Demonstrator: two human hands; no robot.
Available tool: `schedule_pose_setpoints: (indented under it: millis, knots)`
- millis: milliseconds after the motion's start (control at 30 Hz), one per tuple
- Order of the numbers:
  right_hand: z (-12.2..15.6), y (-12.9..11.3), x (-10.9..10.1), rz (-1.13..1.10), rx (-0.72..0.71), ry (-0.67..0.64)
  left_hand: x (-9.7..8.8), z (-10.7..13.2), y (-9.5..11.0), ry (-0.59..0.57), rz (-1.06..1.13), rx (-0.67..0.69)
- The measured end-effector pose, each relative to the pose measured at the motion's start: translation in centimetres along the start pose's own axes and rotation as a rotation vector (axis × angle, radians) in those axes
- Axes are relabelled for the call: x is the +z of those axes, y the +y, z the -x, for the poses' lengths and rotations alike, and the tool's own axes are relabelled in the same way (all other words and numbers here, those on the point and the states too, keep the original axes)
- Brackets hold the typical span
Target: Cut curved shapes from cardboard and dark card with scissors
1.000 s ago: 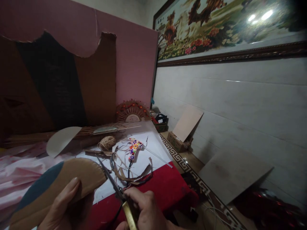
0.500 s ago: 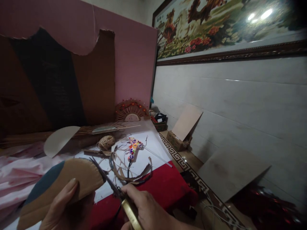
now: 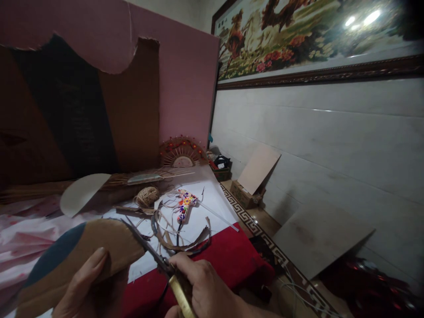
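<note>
My left hand (image 3: 86, 278) grips a rounded piece of brown cardboard (image 3: 115, 240) with a blue-grey patch, its thumb pressed on the near face. In my right hand (image 3: 207, 282) is a pair of scissors (image 3: 177, 293) with brass-coloured handles, my fingers wrapped round them. The dark blades lie along the cardboard's curved right edge; how far apart they are I cannot tell. Behind the blades, curled cardboard strips (image 3: 198, 240) lie on white paper beside a flower-patterned glue gun (image 3: 186, 204). A clear stick pokes out of the glue gun's back.
A ball of twine (image 3: 147, 195) and a pale half-round card (image 3: 82, 192) lie behind the cardboard. A decorated fan shape (image 3: 183, 152) leans on the pink board (image 3: 187, 88). Pink-white cloth (image 3: 29, 247) is at left, red cloth (image 3: 228, 260) along the front edge.
The cardboard has shifted slightly left and turned a little in my left hand. The scissors stay at its right edge, nearly unmoved.
</note>
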State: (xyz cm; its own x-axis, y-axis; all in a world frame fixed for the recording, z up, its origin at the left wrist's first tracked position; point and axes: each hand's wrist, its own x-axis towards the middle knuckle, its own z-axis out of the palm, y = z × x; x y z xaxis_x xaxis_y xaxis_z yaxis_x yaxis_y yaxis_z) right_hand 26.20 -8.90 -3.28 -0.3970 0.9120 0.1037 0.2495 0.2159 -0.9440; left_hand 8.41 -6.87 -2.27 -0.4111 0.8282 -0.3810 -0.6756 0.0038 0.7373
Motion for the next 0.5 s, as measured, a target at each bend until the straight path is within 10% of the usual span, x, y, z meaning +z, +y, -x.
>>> schedule_pose_setpoints:
  millis: [500]
  knots:
    - [-0.6, 2.2, 1.9, -0.117, 0.021, 0.139, 1.1, 0.1, 0.5, 0.019, 0.075, -0.048]
